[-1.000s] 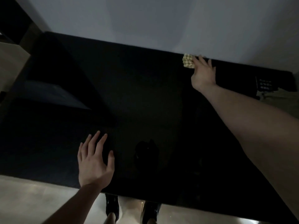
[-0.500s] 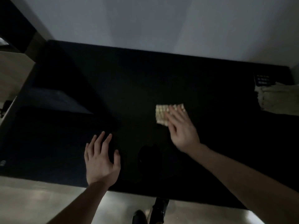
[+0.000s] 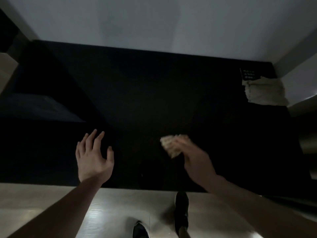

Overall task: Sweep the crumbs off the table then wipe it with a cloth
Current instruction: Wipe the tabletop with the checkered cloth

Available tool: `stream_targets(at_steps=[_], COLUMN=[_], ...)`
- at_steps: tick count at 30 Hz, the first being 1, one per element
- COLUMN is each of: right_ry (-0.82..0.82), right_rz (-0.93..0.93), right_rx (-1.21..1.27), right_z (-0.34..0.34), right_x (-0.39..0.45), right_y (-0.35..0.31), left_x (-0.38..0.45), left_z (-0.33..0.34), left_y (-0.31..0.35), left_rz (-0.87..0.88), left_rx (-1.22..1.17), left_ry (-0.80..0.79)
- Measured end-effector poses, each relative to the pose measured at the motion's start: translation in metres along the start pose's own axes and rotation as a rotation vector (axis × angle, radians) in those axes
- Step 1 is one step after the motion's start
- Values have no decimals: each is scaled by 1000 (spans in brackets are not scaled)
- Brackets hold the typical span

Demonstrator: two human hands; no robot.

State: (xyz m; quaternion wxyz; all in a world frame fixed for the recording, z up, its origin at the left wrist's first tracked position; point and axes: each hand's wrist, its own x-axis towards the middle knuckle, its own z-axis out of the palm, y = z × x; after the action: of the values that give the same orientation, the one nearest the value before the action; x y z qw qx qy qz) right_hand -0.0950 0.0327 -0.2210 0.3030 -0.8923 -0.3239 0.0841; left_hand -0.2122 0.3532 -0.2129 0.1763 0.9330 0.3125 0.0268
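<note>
A black table (image 3: 154, 100) fills the middle of the head view, under dim light. My right hand (image 3: 197, 160) presses a small yellowish waffle-textured cloth (image 3: 169, 146) onto the tabletop near the front edge, right of centre; the hand and cloth are motion-blurred. My left hand (image 3: 93, 157) rests flat on the table near the front edge, left of centre, with fingers spread and nothing in it. No crumbs can be made out on the dark surface.
A pale folded towel (image 3: 264, 91) lies at the table's right end, beside a small dark card with white print (image 3: 247, 74). A white wall runs behind the table. My dark shoes (image 3: 181, 210) stand on pale flooring below the front edge.
My right hand has dragged the cloth from the far edge of the table down toward the front edge. My left hand has stayed flat in about the same place.
</note>
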Motion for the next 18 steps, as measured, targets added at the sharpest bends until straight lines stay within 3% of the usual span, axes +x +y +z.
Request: stream_targets(at_steps=[3,6,13,18], right_ry=[147,187,60,-131], right_rz=[176,258,394,508], right_rx=[-70,-200,-267,-366], right_z=[-44,-79,-115,-115], right_x=[69,136,267,305], right_y=[39,78,133,162], left_x=[1,2,5,6], left_z=[0,0,4,6], left_y=[1,1,-1,-3], left_rz=[3,1,5,20], left_rx=[9,10,31,14], left_ry=[-2,4,19,36])
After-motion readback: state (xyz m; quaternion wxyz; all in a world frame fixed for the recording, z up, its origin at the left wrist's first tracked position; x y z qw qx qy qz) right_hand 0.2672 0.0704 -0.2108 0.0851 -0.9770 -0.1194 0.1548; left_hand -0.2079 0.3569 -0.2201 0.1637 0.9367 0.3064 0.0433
